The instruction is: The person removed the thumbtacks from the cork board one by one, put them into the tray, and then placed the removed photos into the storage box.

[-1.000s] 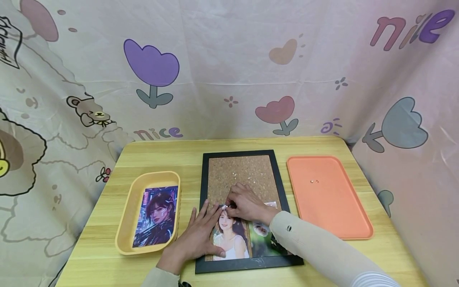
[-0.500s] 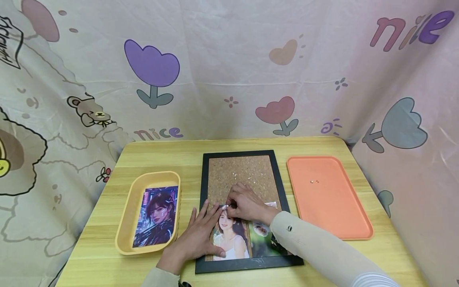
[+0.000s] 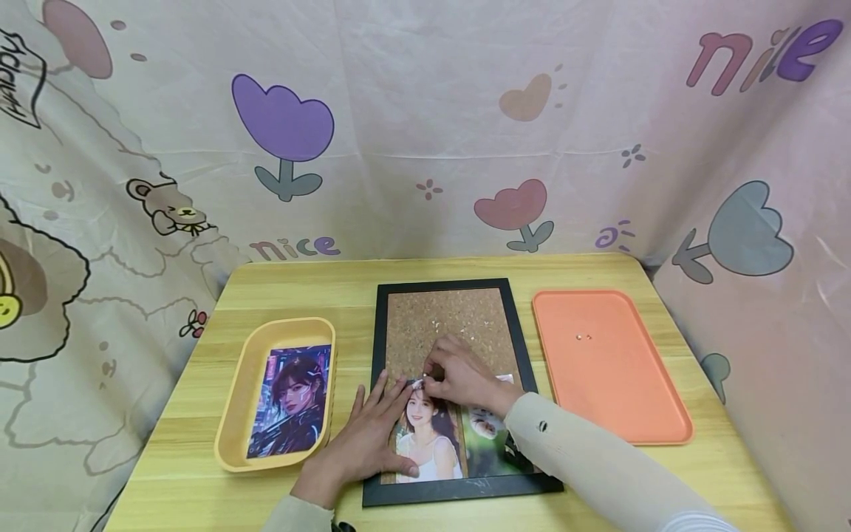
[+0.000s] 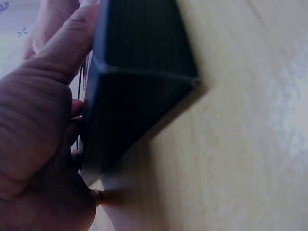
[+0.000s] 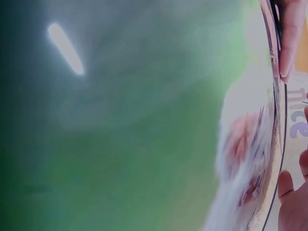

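Reading the head view from its left side: yellow bin (image 3: 242, 399) on the table (image 3: 179, 443), a purple-blue print (image 3: 290, 414) lying inside. Judged thin and light, and its sheen suggests it could slide; an edge would be the place to lift it.

Lower centre-left: left hand (image 3: 372, 436), fingers spread apart, resting along the left of the portrait (image 3: 428, 447), thumb lower down near its bottom edge. The left wrist view has this hand right beside a corner of the black frame (image 4: 139, 101).

Lower centre: the portrait sits in the lower left part of the cork (image 3: 452, 314). Probably light, fairly stiff paper, easily creased or scratched; flat pressure near the edges looks kinder than a grip across the middle. The cork should be firm yet take a point.

Just right of the portrait's top: right hand (image 3: 462, 375), fingers curled, thumb and forefinger together on what looks like a pin (image 3: 425, 376). Too small to make out its shape; judged light, hard and slippery, best taken by its head. The right wrist view does not show the pinch clearly.

Lower right of the cork: green photo (image 3: 488, 452), partly under the right sleeve (image 3: 585, 451), likely similar thin stock.

Right of centre: orange tray (image 3: 618, 391), two tiny studs (image 3: 578, 338) near its upper middle, likely light enough to roll; a fingertip pinch should suit them
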Demonstrator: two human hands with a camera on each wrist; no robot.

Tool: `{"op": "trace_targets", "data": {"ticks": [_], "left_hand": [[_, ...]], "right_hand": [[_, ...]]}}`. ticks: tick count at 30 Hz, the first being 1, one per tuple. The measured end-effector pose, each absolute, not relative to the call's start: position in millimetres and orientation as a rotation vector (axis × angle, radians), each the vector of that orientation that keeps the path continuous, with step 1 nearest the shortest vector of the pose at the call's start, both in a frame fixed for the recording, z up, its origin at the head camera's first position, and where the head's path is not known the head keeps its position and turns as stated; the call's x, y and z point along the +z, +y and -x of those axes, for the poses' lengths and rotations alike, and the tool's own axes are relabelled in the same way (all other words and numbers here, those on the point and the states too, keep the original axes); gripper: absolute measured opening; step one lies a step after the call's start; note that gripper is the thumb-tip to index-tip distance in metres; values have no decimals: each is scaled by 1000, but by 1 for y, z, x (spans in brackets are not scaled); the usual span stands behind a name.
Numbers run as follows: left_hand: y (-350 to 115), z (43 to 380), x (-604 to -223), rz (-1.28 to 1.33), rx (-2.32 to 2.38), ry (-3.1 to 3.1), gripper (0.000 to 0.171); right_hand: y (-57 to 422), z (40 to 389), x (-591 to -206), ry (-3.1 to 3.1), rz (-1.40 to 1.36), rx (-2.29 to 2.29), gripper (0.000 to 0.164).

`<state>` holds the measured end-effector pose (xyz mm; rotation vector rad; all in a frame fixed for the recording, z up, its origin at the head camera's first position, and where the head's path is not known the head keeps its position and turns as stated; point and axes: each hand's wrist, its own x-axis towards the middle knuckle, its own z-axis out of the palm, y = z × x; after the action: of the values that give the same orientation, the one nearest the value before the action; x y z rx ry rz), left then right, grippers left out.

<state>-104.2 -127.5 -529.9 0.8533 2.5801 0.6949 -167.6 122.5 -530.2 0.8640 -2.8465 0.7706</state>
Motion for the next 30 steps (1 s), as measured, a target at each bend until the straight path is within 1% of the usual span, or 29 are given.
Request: {"op": "trace_targets", "data": {"ticks": [8, 17, 25, 30], "left_hand": [[-126, 106, -530, -852, 683, 2576, 130], [-126, 107, -529, -821, 671, 2578, 131], [-128, 106, -530, -799, 673, 2567, 132], [-127, 106, -529, -805, 702, 2550, 131]], "right_hand": [[130, 167, -524, -2725, -913, 704, 10], [152, 172, -510, -2718, -951, 559, 8], [181, 173, -506, -2625, -935, 584, 10], [209, 169, -507, -2579, -880, 571, 10]]}}
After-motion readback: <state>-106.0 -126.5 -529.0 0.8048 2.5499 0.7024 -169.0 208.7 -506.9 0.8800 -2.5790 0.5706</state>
